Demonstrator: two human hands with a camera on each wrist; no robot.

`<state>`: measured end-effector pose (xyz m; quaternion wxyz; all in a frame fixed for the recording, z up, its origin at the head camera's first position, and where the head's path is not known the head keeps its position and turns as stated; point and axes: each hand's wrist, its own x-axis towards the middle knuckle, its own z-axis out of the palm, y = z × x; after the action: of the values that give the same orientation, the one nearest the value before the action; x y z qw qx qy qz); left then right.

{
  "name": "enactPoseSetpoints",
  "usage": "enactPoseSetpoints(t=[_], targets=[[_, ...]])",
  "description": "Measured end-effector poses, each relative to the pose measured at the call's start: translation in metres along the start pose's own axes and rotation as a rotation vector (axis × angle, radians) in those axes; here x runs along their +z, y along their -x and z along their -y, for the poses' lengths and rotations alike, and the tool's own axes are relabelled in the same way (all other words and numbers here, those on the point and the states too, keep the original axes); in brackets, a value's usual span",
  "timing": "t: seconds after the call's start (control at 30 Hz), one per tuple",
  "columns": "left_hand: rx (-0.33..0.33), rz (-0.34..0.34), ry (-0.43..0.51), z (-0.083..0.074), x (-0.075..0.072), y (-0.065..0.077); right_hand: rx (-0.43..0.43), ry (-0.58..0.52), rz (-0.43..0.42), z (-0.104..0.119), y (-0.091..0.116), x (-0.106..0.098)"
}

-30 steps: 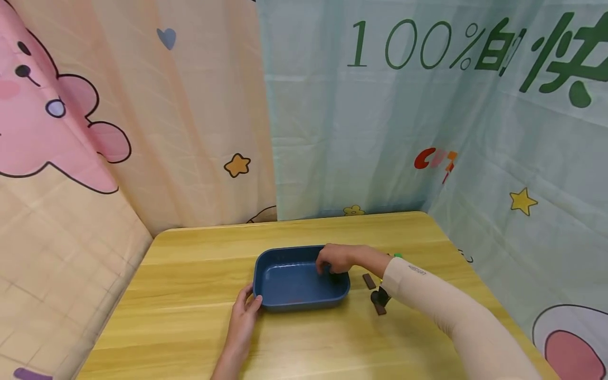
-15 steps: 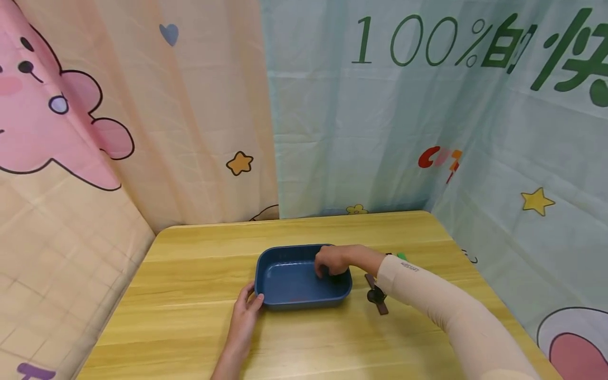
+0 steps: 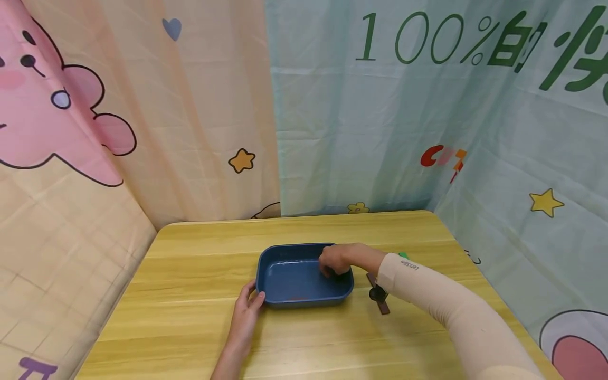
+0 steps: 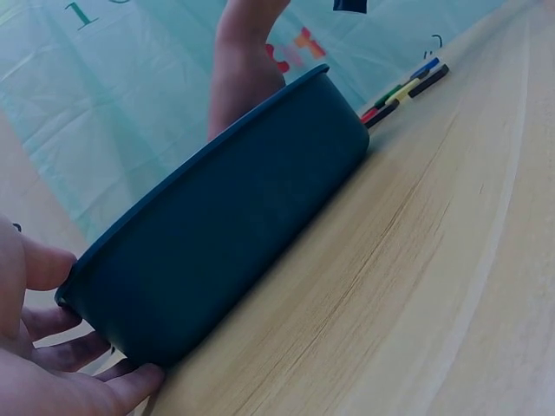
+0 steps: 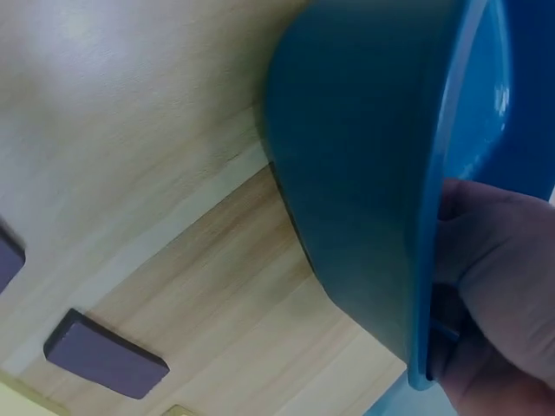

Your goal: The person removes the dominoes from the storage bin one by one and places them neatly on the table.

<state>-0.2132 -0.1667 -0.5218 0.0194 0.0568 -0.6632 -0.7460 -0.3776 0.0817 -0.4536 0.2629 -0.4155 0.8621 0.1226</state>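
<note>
A deep blue rectangular tub (image 3: 299, 304) stands on the wooden table. My left hand (image 3: 247, 311) grips its left end; in the left wrist view the thumb lies at the rim and the fingers (image 4: 74, 351) spread along the outer wall. Over the opposite end, my right hand (image 3: 336, 258) reaches down inside with bent fingers. The right wrist view shows that hand's fingers (image 5: 512, 260) just behind the rim, with a dark patch among them; I cannot tell whether they hold something. A dark brown rectangular block (image 5: 104, 354) lies outside the tub, beside its right end.
More small blocks, red, green, yellow, blue and dark, lie in a group (image 4: 408, 91) past the tub's far end. A green piece (image 3: 404, 255) peeks out behind the right sleeve (image 3: 427, 285). Printed curtains (image 3: 351, 132) hang behind the wooden table (image 3: 199, 264).
The head view has shifted slightly. My left hand keeps its grip on the tub, while my right hand stays inside the right end, its wrist and fingers moving only a little.
</note>
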Motion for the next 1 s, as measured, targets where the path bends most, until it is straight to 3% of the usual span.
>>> enactPoseSetpoints(t=[0.2, 0.53, 0.77, 1.0], targets=[[0.009, 0.009, 0.004, 0.001, 0.000, 0.000, 0.028, 0.066, 0.020, 0.007, 0.003, 0.003], [0.003, 0.002, -0.020, 0.001, 0.000, 0.001, 0.015, 0.177, -0.040, 0.009, 0.004, 0.005], [0.010, 0.004, -0.022, -0.001, -0.002, 0.003, -0.066, 0.113, -0.116, 0.007, 0.008, 0.004], [0.003, -0.005, -0.027, 0.001, 0.000, 0.003, -0.159, -0.063, -0.319, -0.001, 0.021, 0.010]])
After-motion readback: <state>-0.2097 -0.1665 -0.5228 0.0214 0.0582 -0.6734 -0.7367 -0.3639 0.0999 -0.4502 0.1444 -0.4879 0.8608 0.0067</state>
